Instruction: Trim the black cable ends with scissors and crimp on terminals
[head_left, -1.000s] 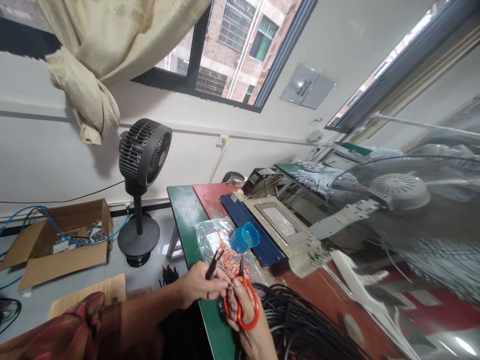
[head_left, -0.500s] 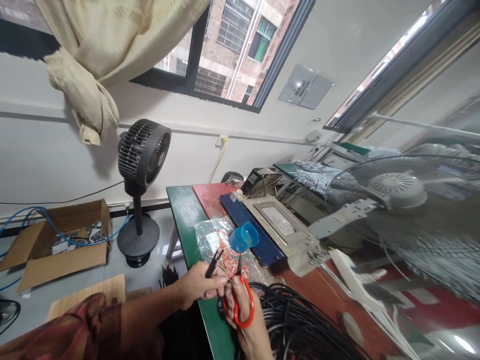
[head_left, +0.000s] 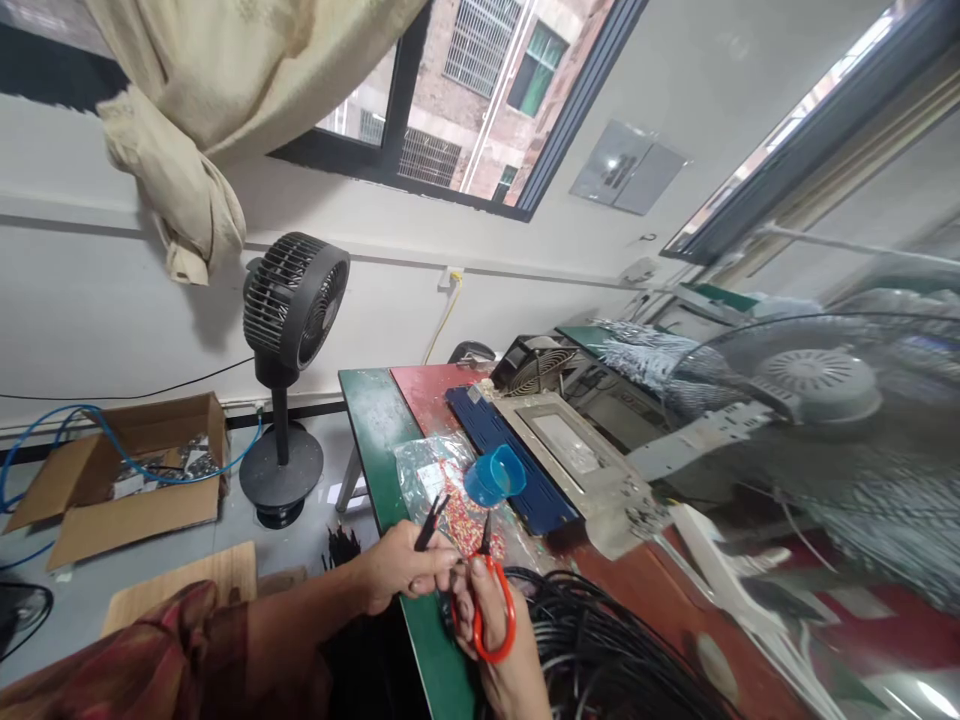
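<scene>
My left hand (head_left: 405,568) is closed on a black cable (head_left: 427,530), whose forked end points up past my fingers. Red-handled scissors (head_left: 511,628) rest in my right hand (head_left: 499,640), their dark blades pointing up and away from me. The fingertips of both hands meet above the table edge; whether my right fingers also pinch the cable is hidden. Just beyond them lies a clear plastic bag (head_left: 414,462) with many tiny red and yellow pieces (head_left: 463,522). A blue cup (head_left: 493,476) is by the bag. Loose black cables (head_left: 607,640) heap up beside my right hand.
Behind the cup sits a beige and blue machine (head_left: 517,455) with a small black fan (head_left: 531,366). A large fan (head_left: 817,385) stands at right. On the floor at left are a pedestal fan (head_left: 292,310), an open carton (head_left: 142,525) and a wooden board (head_left: 184,590).
The whole view has shifted slightly, so most things appear a little farther right. My hands keep nearly the same pose, holding the cable and scissors.
</scene>
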